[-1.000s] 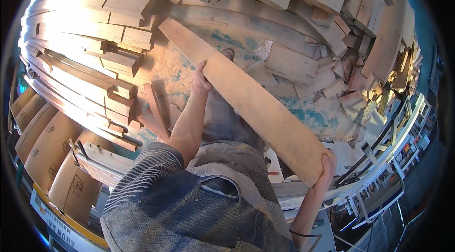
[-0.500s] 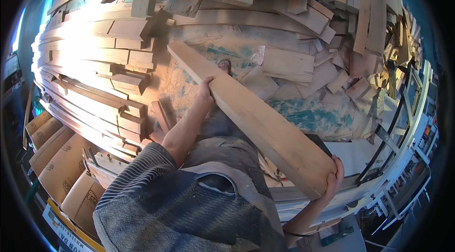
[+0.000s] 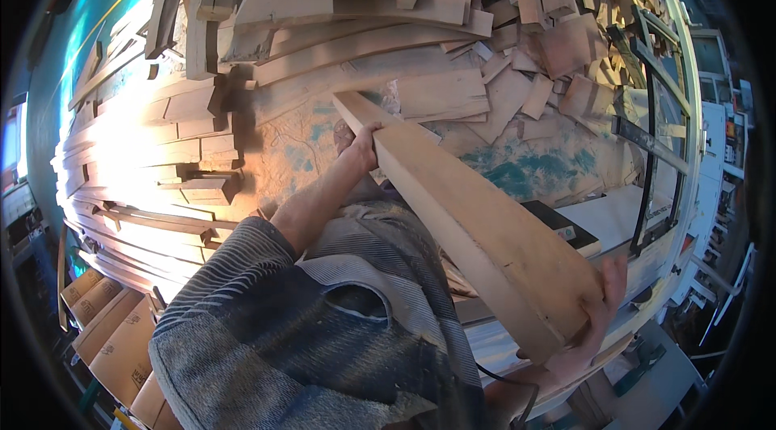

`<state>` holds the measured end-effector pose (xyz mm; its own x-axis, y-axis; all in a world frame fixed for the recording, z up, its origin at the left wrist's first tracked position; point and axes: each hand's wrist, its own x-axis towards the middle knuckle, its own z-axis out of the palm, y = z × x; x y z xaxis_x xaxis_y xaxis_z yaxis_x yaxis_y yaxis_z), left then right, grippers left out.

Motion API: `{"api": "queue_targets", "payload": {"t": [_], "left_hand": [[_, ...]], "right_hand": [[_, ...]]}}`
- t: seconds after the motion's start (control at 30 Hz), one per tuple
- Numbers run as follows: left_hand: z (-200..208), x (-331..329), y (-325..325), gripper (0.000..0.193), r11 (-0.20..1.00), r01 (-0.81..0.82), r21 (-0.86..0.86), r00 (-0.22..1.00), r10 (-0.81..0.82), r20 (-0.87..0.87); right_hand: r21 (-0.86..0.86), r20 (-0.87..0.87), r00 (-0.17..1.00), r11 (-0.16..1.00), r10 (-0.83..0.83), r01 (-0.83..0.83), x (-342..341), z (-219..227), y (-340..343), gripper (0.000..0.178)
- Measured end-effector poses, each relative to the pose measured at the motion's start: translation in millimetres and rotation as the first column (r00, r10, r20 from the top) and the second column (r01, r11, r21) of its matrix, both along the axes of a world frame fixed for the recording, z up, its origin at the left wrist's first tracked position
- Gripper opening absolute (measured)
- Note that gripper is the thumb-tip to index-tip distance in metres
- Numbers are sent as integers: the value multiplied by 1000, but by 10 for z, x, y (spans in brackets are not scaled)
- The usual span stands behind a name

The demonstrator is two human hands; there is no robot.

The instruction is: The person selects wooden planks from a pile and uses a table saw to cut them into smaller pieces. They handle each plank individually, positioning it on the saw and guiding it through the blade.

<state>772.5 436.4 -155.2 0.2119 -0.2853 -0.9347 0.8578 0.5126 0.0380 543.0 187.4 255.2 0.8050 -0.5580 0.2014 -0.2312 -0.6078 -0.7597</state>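
A long, thick wooden plank (image 3: 477, 224) slants across the middle, from the far centre down to the near right. Around its far part, on the left edge, my left hand (image 3: 364, 149) is closed with the fingers over the top. My right hand (image 3: 594, 325) cups the near end, its fingers wrapped round the right corner and the palm by the end face. The plank is held up off the floor in front of my body. A dark knot shows near the end by my right hand.
Stacked boards (image 3: 186, 155) stand at the left in bright sunlight. Loose offcuts (image 3: 440, 94) lie ahead on the sawdust-covered floor (image 3: 283, 139). A metal machine frame (image 3: 687, 131) is at the right, with a flat dark plate (image 3: 558, 224) beside the plank. Cardboard boxes (image 3: 117, 357) stand at the lower left.
The plank has shifted right and its near end has come closer. Both hands have kept hold and moved with it. My view has turned, so the stacks appear farther left.
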Motion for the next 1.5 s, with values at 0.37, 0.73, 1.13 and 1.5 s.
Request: {"api": "queue_targets", "payload": {"t": [0.37, 0.73, 1.13, 1.5], "left_hand": [[-1515, -41, 961, 42, 933, 356, 47, 755, -317, 574], [-806, -614, 2177, 36, 692, 438, 574, 817, -572, 66], [-456, -753, 2045, 40, 631, 357, 689, 812, -575, 106], [-174, -615, 1796, 32, 515, 451, 729, 695, -715, 75]], "right_hand": [[-228, -57, 988, 962, 142, -152, 861, 54, 46, 82], [-131, -11, 918, 909, 397, -395, 1385, 270, 408, 93], [-218, -41, 864, 840, 501, -498, 1511, 459, 695, 98], [-206, 29, 859, 844, 512, -496, 1396, 351, 669, 101]]}}
